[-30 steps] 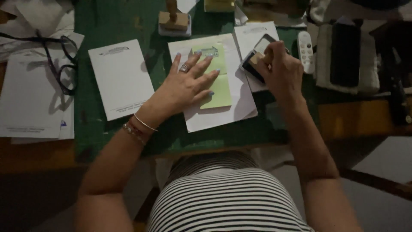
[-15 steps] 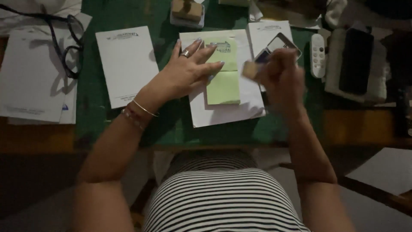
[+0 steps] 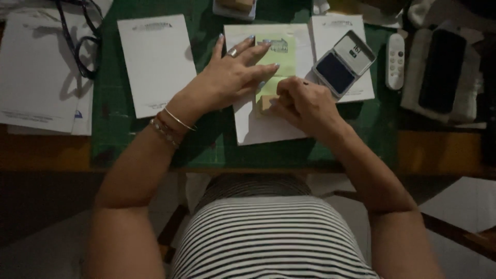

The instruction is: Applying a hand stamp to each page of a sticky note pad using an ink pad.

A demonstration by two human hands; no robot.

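Green mat (image 3: 206, 150) covers the desk (image 3: 46, 152). Head view: left hand (image 3: 235, 75) lies flat, palm down, fingers spread, pinning a pale green slip (image 3: 283, 57) onto a white sheet (image 3: 258, 124); forearm angles in from lower left, bracelets at the wrist. Right hand (image 3: 305, 103) is curled, fingers closed around a small wooden stamp (image 3: 265, 103), pressed against the slip's lower end, just beside the left fingertips. Open ink pad (image 3: 343, 64) sits near, to the right, on a white notepad (image 3: 356, 90). Remote (image 3: 396, 61) further right. Another notepad (image 3: 152, 64) lies left of the left hand.
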